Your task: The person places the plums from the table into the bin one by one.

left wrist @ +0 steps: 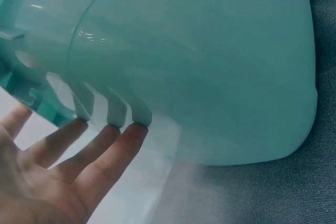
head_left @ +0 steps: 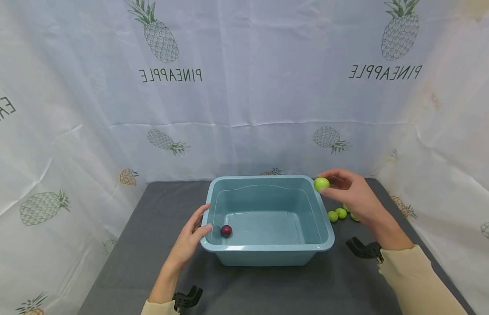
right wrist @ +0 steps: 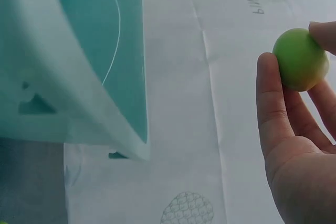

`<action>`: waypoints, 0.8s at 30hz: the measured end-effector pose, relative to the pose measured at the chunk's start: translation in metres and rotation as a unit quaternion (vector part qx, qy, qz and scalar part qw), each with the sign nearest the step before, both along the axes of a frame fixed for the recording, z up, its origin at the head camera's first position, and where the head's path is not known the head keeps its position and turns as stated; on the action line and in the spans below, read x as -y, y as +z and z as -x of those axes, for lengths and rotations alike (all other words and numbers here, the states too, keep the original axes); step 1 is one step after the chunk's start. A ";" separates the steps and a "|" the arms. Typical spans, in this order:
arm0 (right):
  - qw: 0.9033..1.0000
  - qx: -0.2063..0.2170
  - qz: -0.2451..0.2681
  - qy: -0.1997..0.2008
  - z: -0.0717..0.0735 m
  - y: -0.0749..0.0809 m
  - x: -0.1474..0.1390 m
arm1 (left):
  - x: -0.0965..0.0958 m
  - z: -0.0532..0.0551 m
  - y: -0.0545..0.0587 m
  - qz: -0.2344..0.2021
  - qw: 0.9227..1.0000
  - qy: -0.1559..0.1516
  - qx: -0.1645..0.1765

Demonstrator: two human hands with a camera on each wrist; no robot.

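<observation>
A light blue plastic basin (head_left: 268,248) stands on the dark table. At its left side my left hand (head_left: 188,238) holds the rim, thumb over the edge, while several fingertips (left wrist: 139,129) touch the outer wall. My right hand (head_left: 352,194) pinches a smooth, round green fruit (right wrist: 299,59) with a yellowish tinge between thumb and fingers. In the head view, that fruit is level with the basin's right rear rim. Inside the basin, near the left front corner, lies a small dark red round fruit (head_left: 226,231).
Several more green fruits (head_left: 340,213) lie right of the basin, partly behind the right hand and forearm. The dark grey cloth (head_left: 161,205) covers the table. A white pineapple-print curtain (head_left: 244,96) surrounds it at the back and sides. Black straps (head_left: 364,249) sit on both wrists.
</observation>
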State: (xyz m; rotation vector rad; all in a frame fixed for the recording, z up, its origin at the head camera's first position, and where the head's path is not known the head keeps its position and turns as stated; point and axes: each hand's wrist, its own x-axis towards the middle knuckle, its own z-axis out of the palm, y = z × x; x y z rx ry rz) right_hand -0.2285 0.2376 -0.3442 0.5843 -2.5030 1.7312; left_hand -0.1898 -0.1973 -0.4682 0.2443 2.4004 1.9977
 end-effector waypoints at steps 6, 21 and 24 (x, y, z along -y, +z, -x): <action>1.000 0.004 -0.016 0.003 0.004 0.010 0.013 | 0.000 0.000 0.000 0.000 1.000 0.004 0.001; 0.998 0.015 0.007 0.055 0.027 0.016 0.044 | 0.000 0.000 -0.003 0.001 1.000 -0.005 -0.010; 0.998 0.018 0.015 0.060 0.031 0.018 0.050 | 0.000 0.000 -0.002 0.001 1.000 -0.003 -0.008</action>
